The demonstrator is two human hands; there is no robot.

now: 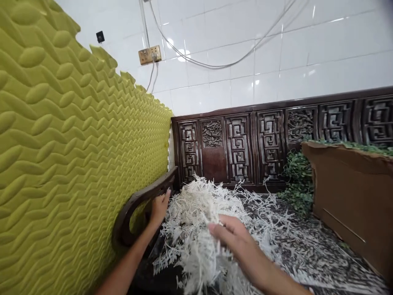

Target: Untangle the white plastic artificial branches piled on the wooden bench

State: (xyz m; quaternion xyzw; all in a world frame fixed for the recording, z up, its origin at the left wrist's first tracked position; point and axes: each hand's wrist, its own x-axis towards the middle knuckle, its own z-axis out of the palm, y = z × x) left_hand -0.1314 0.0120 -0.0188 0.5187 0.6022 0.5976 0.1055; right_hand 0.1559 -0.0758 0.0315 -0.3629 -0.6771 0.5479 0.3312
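Both of our hands are in the heap of white sprigs (196, 205), which lies on the seat of the dark carved bench (238, 147). The heap's long axis runs from the bench's back toward us, and loose sprays scatter from it across the seat to the right. Our right hand (236, 241) is over the near part of the heap, its fingers (219, 229) curled down into the sprays; they seem to bunch some, but we cannot tell whether they truly grasp anything. Our left hand (159, 209) is at the heap's left edge, squeezed between it and the curved wooden armrest (124, 225), its fingers half open and close to that armrest; we cannot tell if they hold a sprig. So the heap's bulk lies ahead of the right fingers and to the right of the left ones, and the right hand is the nearer to its middle. Left of the heap stands a ribbed yellow-green wall panel (61, 143); right of it, a torn cardboard sheet (353, 200) with green foliage (296, 184) beside it.
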